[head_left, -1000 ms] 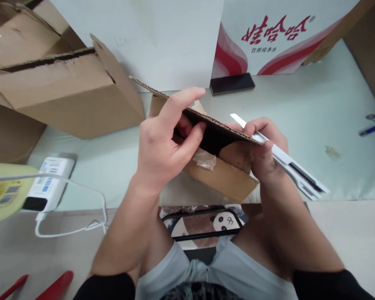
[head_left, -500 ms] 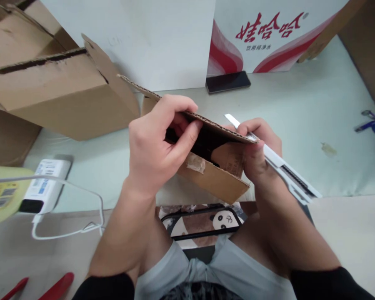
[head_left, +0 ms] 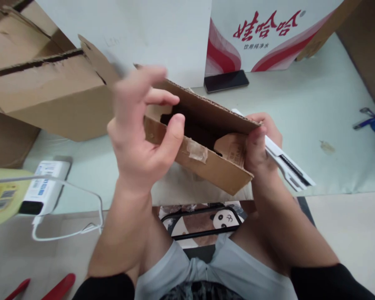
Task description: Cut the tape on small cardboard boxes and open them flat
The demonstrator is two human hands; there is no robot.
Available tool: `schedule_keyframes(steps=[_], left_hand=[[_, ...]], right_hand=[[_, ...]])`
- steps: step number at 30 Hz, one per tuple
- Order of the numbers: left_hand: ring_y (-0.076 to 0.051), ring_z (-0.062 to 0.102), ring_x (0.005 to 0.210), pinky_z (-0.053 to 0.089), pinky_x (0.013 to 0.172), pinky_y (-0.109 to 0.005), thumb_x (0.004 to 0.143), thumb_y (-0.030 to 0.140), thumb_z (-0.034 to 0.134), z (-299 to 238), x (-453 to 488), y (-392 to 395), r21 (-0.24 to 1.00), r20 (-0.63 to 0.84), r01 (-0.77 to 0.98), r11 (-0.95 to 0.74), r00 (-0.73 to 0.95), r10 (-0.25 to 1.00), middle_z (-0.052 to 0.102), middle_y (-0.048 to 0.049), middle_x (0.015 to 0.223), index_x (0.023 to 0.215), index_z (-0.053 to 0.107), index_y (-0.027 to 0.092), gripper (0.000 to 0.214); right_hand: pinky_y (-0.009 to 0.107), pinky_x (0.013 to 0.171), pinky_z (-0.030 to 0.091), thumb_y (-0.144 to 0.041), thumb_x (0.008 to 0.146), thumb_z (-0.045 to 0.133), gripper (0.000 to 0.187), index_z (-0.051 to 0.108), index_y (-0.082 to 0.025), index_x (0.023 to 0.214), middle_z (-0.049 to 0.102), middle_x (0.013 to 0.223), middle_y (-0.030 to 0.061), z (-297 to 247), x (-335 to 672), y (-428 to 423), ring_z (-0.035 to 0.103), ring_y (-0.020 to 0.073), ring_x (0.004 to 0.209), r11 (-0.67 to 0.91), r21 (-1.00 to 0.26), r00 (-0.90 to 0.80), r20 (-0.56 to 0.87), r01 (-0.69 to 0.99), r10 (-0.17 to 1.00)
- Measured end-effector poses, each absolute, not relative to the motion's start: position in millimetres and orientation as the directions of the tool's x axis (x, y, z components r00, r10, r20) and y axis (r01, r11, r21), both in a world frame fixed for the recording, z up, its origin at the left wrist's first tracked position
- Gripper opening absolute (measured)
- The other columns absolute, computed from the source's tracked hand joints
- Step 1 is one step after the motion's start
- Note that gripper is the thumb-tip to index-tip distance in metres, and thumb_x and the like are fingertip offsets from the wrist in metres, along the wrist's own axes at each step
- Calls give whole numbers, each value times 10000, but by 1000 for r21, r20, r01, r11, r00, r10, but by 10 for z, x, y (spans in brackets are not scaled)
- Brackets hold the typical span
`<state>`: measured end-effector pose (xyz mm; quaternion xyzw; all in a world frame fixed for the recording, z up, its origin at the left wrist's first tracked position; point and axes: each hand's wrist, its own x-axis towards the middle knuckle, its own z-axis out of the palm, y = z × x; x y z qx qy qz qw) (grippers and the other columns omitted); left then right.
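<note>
A small brown cardboard box [head_left: 215, 175] with a scrap of tape on its front wall is held in front of me, its top flap [head_left: 206, 110] raised. My left hand [head_left: 140, 137] grips the box's left end, thumb on the front wall's edge, fingers blurred above the flap. My right hand [head_left: 262, 143] is closed on the box's right end and also holds a white utility knife [head_left: 286, 164] that sticks out to the right. The box's inside is dark.
A large open carton [head_left: 50, 91] stands at left. A white carton with red print [head_left: 268, 33] stands behind, a black phone [head_left: 226, 80] before it. A white power bank with cable [head_left: 45, 187] lies left. Blue-handled item [head_left: 373, 121] at right edge.
The top flap has swung up and back, opening the box wider. My left hand rose and shifted its grip to the left end. The right hand and knife stayed put.
</note>
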<state>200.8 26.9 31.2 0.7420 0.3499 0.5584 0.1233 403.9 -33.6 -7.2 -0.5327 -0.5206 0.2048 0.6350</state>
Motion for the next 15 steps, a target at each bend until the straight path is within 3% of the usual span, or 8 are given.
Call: schedule_keyframes(steps=[2,5,7,9,12,15], left_hand=[[-186,718,849,557,784,-374,961,429,634,323,1940,306,441,769,458,-772,251,588,772,6,964,984,706,279,168],[-151,636,641,469,591,-350,992,313,563,290,1844,334,398,755,474,-786,317,573,686,26,649,743,663,249,276],[-130,557,560,391,511,-350,1004,340,559,227,1797,353,426,780,460,-779,249,574,587,28,555,653,607,236,369],[-107,481,503,312,460,-349,1017,355,550,165,1773,376,473,813,418,-776,133,567,482,21,504,565,517,210,476],[-84,397,461,205,445,-354,991,292,556,146,1783,394,548,829,289,-785,-65,555,378,6,472,496,407,176,529],[-77,374,455,165,464,-371,922,181,545,206,1790,385,583,811,182,-791,-179,557,352,-1,456,482,402,165,463]], right_hand=[[360,613,529,-819,886,539,542,636,-286,849,571,684,-10,-95,4055,-315,617,202,666,338,-882,410,456,329,790],[381,725,551,-796,918,510,511,608,-294,912,609,775,1,-149,4106,-259,658,219,773,347,-870,418,476,350,774],[403,763,541,-729,966,469,457,561,-283,935,616,803,11,-212,4177,-206,657,226,785,304,-862,448,478,406,755],[415,739,506,-624,972,487,360,526,-268,930,588,761,15,-313,4287,-157,607,229,722,154,-821,473,458,550,753],[419,746,462,-409,885,574,190,551,-246,980,627,836,58,-530,4492,-127,588,262,786,-100,-603,383,362,791,850],[414,775,442,-272,829,549,240,593,-227,1061,675,969,109,-754,4647,-143,593,301,908,-126,-434,239,215,892,947]])
